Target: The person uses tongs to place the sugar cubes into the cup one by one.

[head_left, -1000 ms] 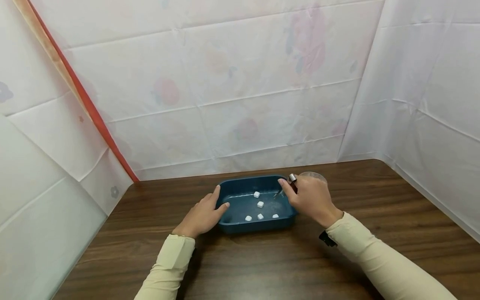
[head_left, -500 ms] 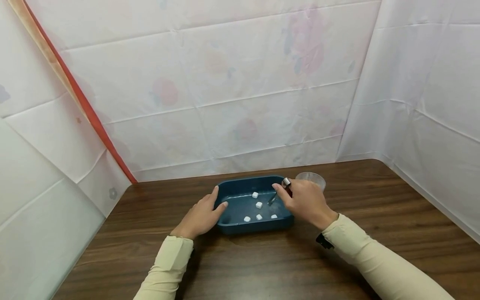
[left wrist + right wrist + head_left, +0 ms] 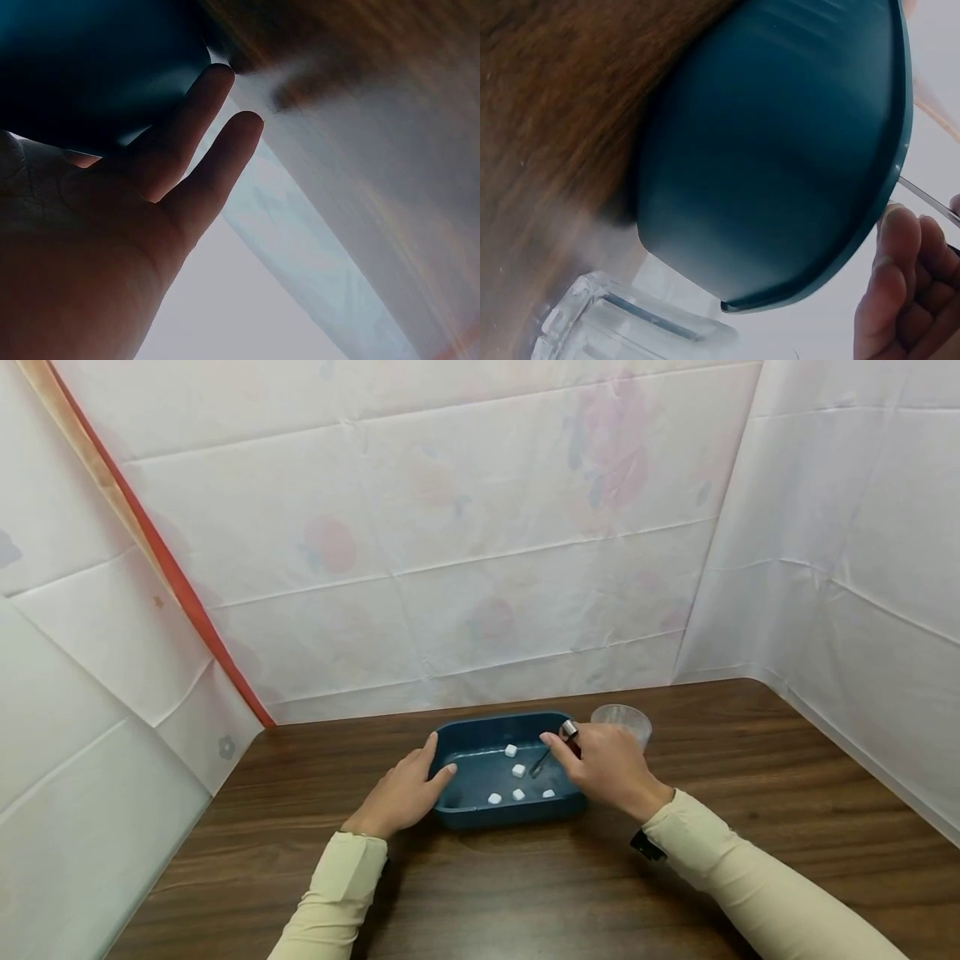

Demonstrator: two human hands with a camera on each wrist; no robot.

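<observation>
A dark blue rectangular dish [image 3: 510,810] stands on the table in the head view. Several small white cubes [image 3: 518,771] lie inside it. My left hand [image 3: 401,792] holds the dish's left end, thumb over the rim. Its fingers lie extended along the outer wall in the left wrist view. My right hand [image 3: 615,768] grips a slim utensil with a metal shaft [image 3: 542,762], a dark handle and a silvery end cap. The utensil's tip is low in the dish, just right of the middle cube; its exact shape is unclear. Fingers are curled in the right wrist view.
A clear cup [image 3: 630,720] stands behind my right hand, close to the dish's right end. The wooden table [image 3: 480,893] meets a printed white cloth [image 3: 465,568] at the back. More cloth hangs at both sides.
My right hand has moved left and slightly down, bringing the utensil's tip towards the middle cube. More of the clear cup shows. My left hand stays on the dish.
</observation>
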